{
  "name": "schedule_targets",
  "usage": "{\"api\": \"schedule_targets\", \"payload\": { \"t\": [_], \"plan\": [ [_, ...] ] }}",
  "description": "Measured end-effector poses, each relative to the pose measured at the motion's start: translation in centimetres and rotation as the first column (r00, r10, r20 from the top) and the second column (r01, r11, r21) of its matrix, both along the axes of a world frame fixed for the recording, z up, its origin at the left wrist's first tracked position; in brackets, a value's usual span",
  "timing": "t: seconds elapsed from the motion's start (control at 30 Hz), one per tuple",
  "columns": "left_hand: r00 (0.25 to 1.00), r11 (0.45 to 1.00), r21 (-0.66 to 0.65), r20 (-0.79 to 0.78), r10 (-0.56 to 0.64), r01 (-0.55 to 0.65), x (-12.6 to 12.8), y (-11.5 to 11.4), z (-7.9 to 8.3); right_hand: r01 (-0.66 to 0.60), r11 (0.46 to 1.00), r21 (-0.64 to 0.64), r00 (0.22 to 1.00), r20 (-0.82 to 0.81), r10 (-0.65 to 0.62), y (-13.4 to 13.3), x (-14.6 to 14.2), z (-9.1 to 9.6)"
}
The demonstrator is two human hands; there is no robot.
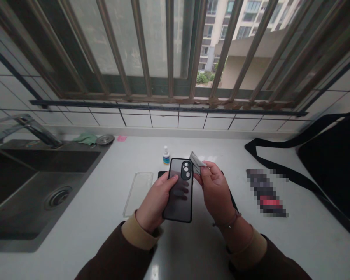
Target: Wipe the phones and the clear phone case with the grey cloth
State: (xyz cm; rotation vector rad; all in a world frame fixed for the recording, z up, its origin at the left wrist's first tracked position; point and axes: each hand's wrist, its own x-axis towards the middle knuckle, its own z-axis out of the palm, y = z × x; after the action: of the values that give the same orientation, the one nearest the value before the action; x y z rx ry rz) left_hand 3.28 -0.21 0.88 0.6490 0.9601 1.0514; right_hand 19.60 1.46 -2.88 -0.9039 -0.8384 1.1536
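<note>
My left hand (156, 198) grips a dark, see-through phone case (177, 208) with a black rim, thumb on its face. Fingers show dimly through the smoky panel, and a camera cutout is near its top right. Pinched in my right hand (214, 184) is a small folded grey cloth (196, 161), close beside the case's upper right edge. A small white bottle (166, 156) with a blue label stands just behind the case. To the left lies a clear phone case (138, 192) on the counter. A flat black object (234, 200) is mostly hidden under my hands.
On the white counter (99, 233), a sink (84, 167) with a faucet (41, 132) is at left. A green cloth (86, 139), metal strainer (105, 140) and pink slip (121, 138) lie behind it. At right are a blurred-out item (266, 192) and a black strapped bag (332, 163).
</note>
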Motion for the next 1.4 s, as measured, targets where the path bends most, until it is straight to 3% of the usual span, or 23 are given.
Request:
{"api": "schedule_targets", "payload": {
  "t": [0.2,0.33,0.43,0.53,0.7,0.83,0.93,1.0,1.07,1.17,1.23,1.4],
  "plan": [
    [0.985,0.982,0.074,0.022,0.174,-0.175,-0.1,0.4,-0.2,-0.103,0.992,0.069,0.968,0.236,0.084,-0.8,-0.3,0.0],
    [0.938,0.925,0.155,0.071,0.339,-0.346,-0.4,1.0,-0.6,-0.21,0.972,0.106,0.909,0.387,0.154,-1.7,-0.6,0.3],
    [0.9,0.891,0.143,0.139,0.414,-0.431,-0.5,1.1,-0.3,-0.268,0.957,0.108,0.846,0.502,0.18,-1.9,-0.8,0.6],
    [0.882,0.896,0.068,0.221,0.416,-0.439,-0.5,0.9,0.4,-0.338,0.938,0.078,0.817,0.52,0.251,-1.8,-1.1,0.2],
    [0.862,0.888,0.038,0.261,0.434,-0.458,-0.5,0.5,0.8,-0.401,0.916,0.013,0.849,0.38,0.367,-1.7,-1.4,-0.6],
    [0.824,0.825,0.125,0.238,0.515,-0.552,-0.5,0.3,0.3,-0.385,0.917,0.108,0.789,0.553,0.266,-2.1,-1.5,-0.3],
    [0.816,0.791,0.211,0.214,0.536,-0.575,-0.5,0.2,-0.3,-0.449,0.86,0.241,0.696,0.699,0.167,-2.5,-1.6,-0.2],
    [0.811,0.773,0.246,0.207,0.548,-0.585,-0.5,0.1,-0.6,-0.5,0.82,0.279,0.644,0.753,0.136,-2.6,-1.7,-0.2],
    [0.806,0.764,0.257,0.209,0.554,-0.592,-0.5,0.1,-0.8,-0.508,0.813,0.286,0.602,0.792,0.097,-2.8,-1.8,0.0],
    [0.823,0.783,0.254,0.199,0.532,-0.568,-0.3,0.0,-0.9,-0.501,0.82,0.277,0.556,0.829,0.06,-3.0,-1.7,0.7],
    [0.853,0.81,0.268,0.16,0.496,-0.521,-0.1,-0.1,-1.1,-0.527,0.812,0.25,0.551,0.829,0.102,-3.3,-1.6,1.2],
    [0.887,0.854,0.245,0.073,0.456,-0.46,-0.1,-0.2,-1.2,-0.554,0.819,0.148,0.65,0.692,0.315,-3.4,-1.5,1.5]
  ]
}}
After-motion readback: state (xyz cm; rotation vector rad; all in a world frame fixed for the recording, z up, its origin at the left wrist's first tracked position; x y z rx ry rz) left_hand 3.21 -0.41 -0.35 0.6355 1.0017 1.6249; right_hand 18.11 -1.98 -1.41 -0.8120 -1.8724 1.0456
